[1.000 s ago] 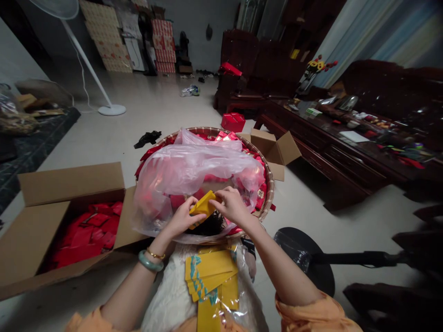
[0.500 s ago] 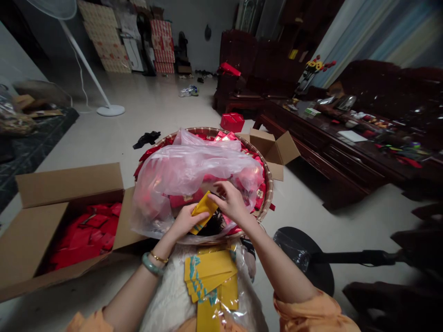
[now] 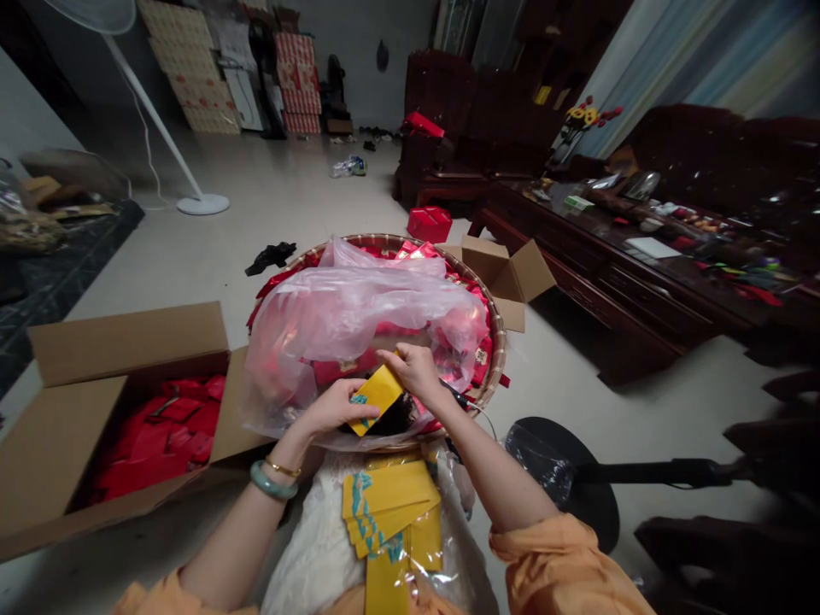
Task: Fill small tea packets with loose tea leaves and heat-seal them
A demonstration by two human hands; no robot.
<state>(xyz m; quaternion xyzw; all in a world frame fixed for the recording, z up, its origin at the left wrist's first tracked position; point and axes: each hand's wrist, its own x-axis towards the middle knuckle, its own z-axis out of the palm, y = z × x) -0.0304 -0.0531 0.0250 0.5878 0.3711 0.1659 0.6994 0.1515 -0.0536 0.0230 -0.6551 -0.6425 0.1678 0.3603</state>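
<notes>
A yellow paper packet with a teal print at its lower end is held between both hands, tilted, over the near side of a round woven basket. My left hand grips its lower left end. My right hand pinches the upper right end. Beneath the packet lies something dark, partly hidden, that I cannot make out. Pinkish translucent plastic sheeting covers much of the basket, with red packets around and under it. Several more yellow packets lie fanned on my lap.
An open carton of red packets stands at left. Another open carton and a red box are beyond the basket at right. A black round stand base lies at lower right. A long wooden table stands farther right.
The yellow packet has turned to show more of its broad face. My right hand has shifted slightly left and down and closed on its upper end; my left hand has moved slightly left.
</notes>
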